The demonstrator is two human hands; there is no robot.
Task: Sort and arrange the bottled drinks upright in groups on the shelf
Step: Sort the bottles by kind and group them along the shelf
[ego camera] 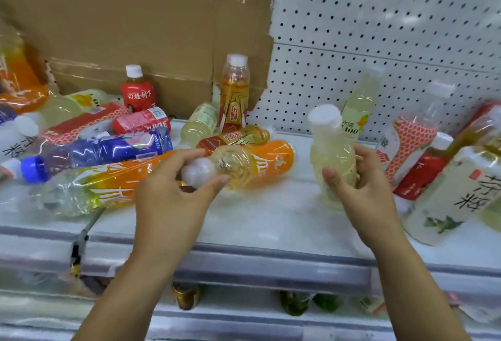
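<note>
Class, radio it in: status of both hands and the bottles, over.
Left hand grips lying orange-label bottle by its neck. Right hand holds pale bottle near upright. Loose bottles lie heaped at left.

Lying bottles (103, 148) left on shelf (271, 221), leaning bottles (433, 167) right.

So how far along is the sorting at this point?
Early. Done: a small red-labelled bottle and a tall gold bottle stand upright at the back. In hand: the right hand holds a pale yellow bottle; the left hand grips the neck of a lying orange-labelled bottle. Left: the blue bottle and most others lie ungrouped on the shelf.
</note>
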